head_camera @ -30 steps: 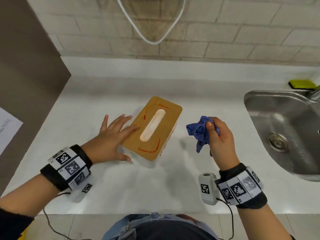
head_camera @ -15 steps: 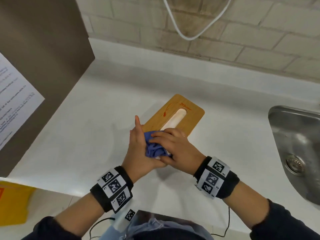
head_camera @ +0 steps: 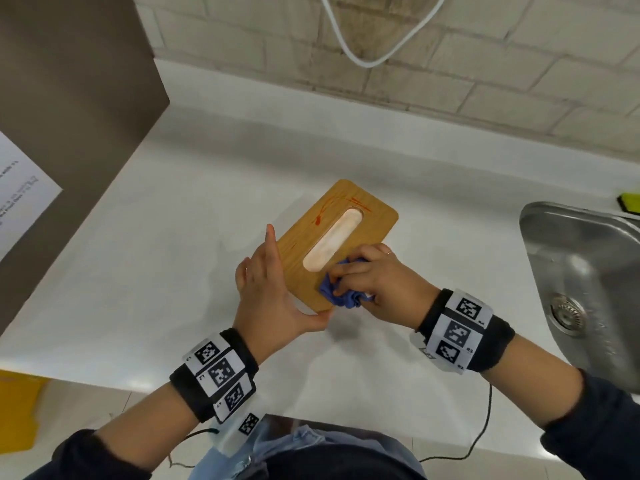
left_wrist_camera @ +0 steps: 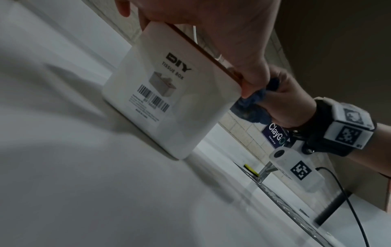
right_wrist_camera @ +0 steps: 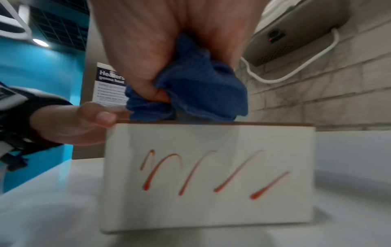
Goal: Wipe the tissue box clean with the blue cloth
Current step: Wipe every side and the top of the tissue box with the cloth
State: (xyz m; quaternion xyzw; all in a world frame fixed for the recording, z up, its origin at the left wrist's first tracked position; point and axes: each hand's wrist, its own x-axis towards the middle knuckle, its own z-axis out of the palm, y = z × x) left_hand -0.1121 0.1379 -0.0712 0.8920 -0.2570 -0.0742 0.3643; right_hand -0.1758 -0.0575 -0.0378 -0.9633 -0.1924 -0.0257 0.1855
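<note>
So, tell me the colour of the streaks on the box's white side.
Orange-red streaks on the box; the right wrist view shows them best.

this looks like a shared kitchen, the kind you find at a work place or a school. a long white counter (head_camera: 180, 258) has a shiny metal sink (head_camera: 568, 258) set in it, with a yellow sponge (head_camera: 629, 201) beside it. the wall (head_camera: 519, 64) is pale brick. a grey box (right_wrist_camera: 296, 30) with a white cord (head_camera: 367, 64) hangs there. a paper notice (head_camera: 20, 188) and a dark poster (right_wrist_camera: 110, 83) are stuck up.
</note>
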